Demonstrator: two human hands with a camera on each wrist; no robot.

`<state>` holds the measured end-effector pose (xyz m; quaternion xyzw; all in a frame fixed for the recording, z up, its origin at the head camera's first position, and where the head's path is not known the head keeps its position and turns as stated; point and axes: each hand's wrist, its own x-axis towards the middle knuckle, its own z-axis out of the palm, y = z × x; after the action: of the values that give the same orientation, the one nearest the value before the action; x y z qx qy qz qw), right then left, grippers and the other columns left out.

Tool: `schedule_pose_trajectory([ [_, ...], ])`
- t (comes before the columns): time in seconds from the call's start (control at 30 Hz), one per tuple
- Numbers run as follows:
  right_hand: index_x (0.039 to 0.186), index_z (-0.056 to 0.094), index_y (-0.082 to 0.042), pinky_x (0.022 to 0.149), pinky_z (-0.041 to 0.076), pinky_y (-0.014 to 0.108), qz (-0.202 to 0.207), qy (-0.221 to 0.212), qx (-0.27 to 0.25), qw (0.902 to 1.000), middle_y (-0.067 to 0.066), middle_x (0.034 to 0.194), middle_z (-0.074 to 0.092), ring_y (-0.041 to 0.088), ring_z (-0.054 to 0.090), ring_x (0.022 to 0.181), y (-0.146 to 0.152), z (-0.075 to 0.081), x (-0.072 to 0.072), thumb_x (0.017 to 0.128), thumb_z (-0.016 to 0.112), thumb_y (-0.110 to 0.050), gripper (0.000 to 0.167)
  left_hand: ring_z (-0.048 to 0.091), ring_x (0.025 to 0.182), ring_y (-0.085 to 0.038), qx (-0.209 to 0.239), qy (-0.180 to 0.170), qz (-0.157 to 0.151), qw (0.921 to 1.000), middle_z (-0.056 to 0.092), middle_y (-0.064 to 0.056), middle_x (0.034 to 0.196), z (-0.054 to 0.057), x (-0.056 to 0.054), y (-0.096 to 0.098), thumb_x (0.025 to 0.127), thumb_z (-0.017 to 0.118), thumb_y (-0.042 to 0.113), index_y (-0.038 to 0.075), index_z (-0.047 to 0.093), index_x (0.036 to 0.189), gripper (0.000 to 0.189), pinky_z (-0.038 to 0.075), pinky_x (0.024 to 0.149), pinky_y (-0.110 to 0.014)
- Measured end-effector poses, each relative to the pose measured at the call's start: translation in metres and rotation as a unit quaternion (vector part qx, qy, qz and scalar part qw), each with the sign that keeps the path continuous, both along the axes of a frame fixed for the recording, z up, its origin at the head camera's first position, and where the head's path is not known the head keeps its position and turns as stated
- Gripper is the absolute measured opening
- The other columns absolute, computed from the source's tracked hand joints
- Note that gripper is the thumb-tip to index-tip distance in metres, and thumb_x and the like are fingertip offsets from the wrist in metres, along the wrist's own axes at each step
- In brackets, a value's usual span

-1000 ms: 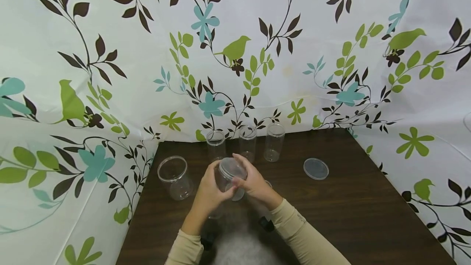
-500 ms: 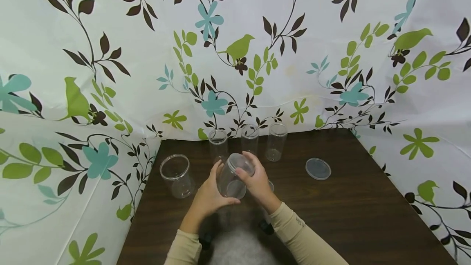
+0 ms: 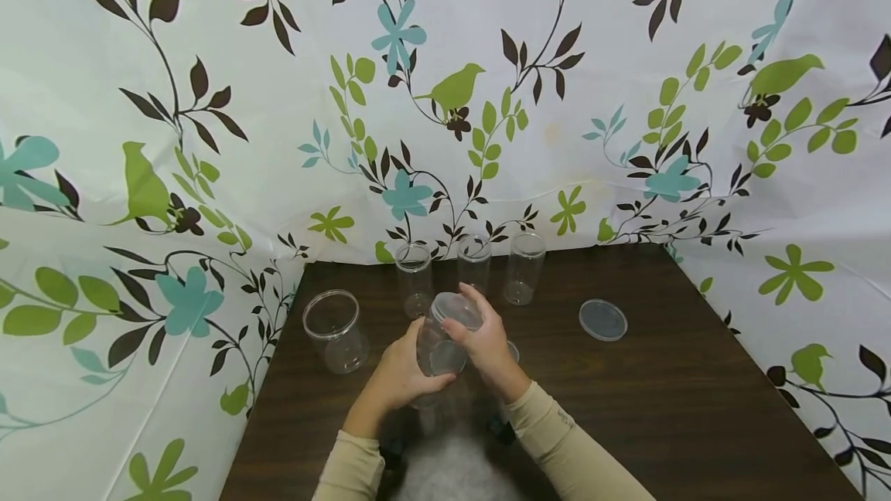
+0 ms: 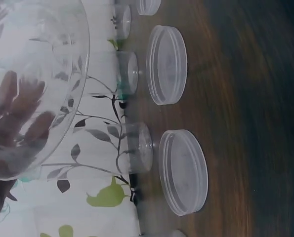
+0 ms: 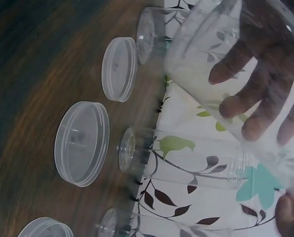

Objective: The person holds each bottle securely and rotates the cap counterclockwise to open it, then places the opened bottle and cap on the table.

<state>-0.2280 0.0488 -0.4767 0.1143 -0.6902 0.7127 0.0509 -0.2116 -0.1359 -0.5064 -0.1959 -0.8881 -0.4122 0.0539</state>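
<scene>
Both hands are on a clear plastic jar, held tilted above the table with its translucent lid at the top. My left hand grips the jar's lower side, thumb along the bottom edge. From the right, my right hand holds the upper part, its thumb by the lid's edge and its fingers behind. Through the clear wall of the jar in the right wrist view, several fingers show spread against the far side.
Three tall clear jars stand along the back of the dark wooden table, near the patterned curtain. A wider open jar stands at the left. One loose lid lies at the right; another lid is mostly hidden behind my right hand.
The jar has tipped so more of its side and base shows. My left thumb has moved down to the bottom edge, and my left fingers have drawn in against the jar.
</scene>
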Motion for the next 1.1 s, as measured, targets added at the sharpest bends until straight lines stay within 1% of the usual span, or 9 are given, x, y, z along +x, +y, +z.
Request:
schedule_pose_trajectory([
  [0.17, 0.145, 0.053, -0.004, 0.092, 0.051, 0.027, 0.051, 0.017, -0.023, 0.9983, 0.022, 0.137, 0.058, 0.028, 0.059, 0.116, 0.004, 0.000, -0.005, 0.085, 0.083, -0.034, 0.074, 0.065, 0.094, -0.019, 0.009, -0.020, -0.024, 0.9995, 0.069, -0.004, 0.109, 0.003, -0.002, -0.003, 0.066, 0.092, 0.040, 0.011, 0.045, 0.143, 0.095, 0.053, 0.082, -0.040],
  [0.37, 0.145, 0.050, 0.004, 0.094, 0.050, 0.026, 0.122, 0.058, -0.021, 0.9906, 0.027, 0.134, 0.058, 0.022, 0.059, 0.114, 0.012, -0.003, -0.013, 0.085, 0.080, -0.050, 0.086, 0.067, 0.093, -0.016, 0.025, -0.051, -0.072, 0.9958, 0.071, -0.001, 0.104, 0.008, -0.003, -0.009, 0.068, 0.092, 0.041, 0.010, 0.048, 0.141, 0.091, 0.054, 0.081, -0.037],
  [0.5, 0.146, 0.048, 0.005, 0.093, 0.050, 0.027, 0.159, 0.061, -0.026, 0.9850, 0.027, 0.135, 0.057, 0.022, 0.059, 0.115, 0.015, -0.003, -0.015, 0.085, 0.079, -0.052, 0.089, 0.067, 0.096, -0.015, 0.033, -0.074, -0.096, 0.9921, 0.071, 0.001, 0.107, 0.011, -0.003, -0.012, 0.070, 0.091, 0.041, 0.011, 0.048, 0.141, 0.088, 0.054, 0.084, -0.036],
  [0.57, 0.146, 0.048, 0.003, 0.093, 0.050, 0.028, 0.167, 0.066, -0.026, 0.9835, 0.027, 0.135, 0.056, 0.022, 0.059, 0.115, 0.016, -0.002, -0.016, 0.084, 0.079, -0.054, 0.090, 0.066, 0.100, -0.016, 0.056, -0.092, -0.113, 0.9877, 0.070, 0.000, 0.113, 0.011, -0.004, -0.012, 0.071, 0.091, 0.038, 0.011, 0.045, 0.145, 0.091, 0.053, 0.087, -0.036],
  [0.73, 0.147, 0.046, 0.001, 0.091, 0.051, 0.028, 0.151, 0.069, -0.046, 0.9850, 0.029, 0.135, 0.054, 0.023, 0.059, 0.114, 0.014, -0.001, -0.019, 0.084, 0.081, -0.049, 0.087, 0.062, 0.114, -0.022, 0.129, -0.120, -0.128, 0.9760, 0.064, -0.006, 0.128, 0.006, -0.007, -0.009, 0.074, 0.090, 0.025, 0.011, 0.033, 0.153, 0.098, 0.049, 0.096, -0.037],
  [0.83, 0.146, 0.042, 0.003, 0.091, 0.051, 0.028, 0.115, 0.050, -0.089, 0.9882, 0.029, 0.136, 0.051, 0.022, 0.058, 0.114, 0.010, -0.002, -0.020, 0.085, 0.083, -0.040, 0.085, 0.058, 0.123, -0.027, 0.142, -0.100, -0.097, 0.9800, 0.059, -0.010, 0.136, -0.001, -0.007, -0.006, 0.066, 0.097, 0.022, 0.013, 0.027, 0.155, 0.114, 0.047, 0.101, -0.043],
  [0.97, 0.146, 0.037, 0.004, 0.090, 0.051, 0.027, 0.061, 0.026, -0.135, 0.9886, 0.026, 0.140, 0.048, 0.022, 0.056, 0.116, 0.007, -0.003, -0.022, 0.079, 0.087, -0.043, 0.096, 0.053, 0.131, -0.031, 0.113, -0.052, -0.057, 0.9906, 0.053, -0.014, 0.147, -0.017, -0.009, 0.000, 0.051, 0.103, 0.028, 0.021, 0.019, 0.160, 0.137, 0.044, 0.104, -0.051],
  [1.03, 0.148, 0.036, 0.001, 0.089, 0.052, 0.028, 0.058, 0.017, -0.129, 0.9897, 0.025, 0.143, 0.047, 0.024, 0.055, 0.117, 0.007, -0.002, -0.024, 0.076, 0.088, -0.047, 0.102, 0.056, 0.128, -0.031, 0.104, -0.044, -0.048, 0.9925, 0.053, -0.014, 0.146, -0.023, -0.010, 0.002, 0.053, 0.102, 0.033, 0.023, 0.018, 0.160, 0.136, 0.046, 0.101, -0.052],
  [1.1, 0.149, 0.039, -0.002, 0.085, 0.053, 0.029, 0.066, 0.006, -0.094, 0.9934, 0.026, 0.142, 0.049, 0.025, 0.057, 0.115, 0.009, -0.001, -0.026, 0.076, 0.088, -0.047, 0.100, 0.060, 0.121, -0.030, 0.106, -0.053, -0.050, 0.9917, 0.058, -0.015, 0.140, -0.028, -0.011, 0.003, 0.060, 0.100, 0.035, 0.020, 0.018, 0.160, 0.130, 0.049, 0.098, -0.050],
])
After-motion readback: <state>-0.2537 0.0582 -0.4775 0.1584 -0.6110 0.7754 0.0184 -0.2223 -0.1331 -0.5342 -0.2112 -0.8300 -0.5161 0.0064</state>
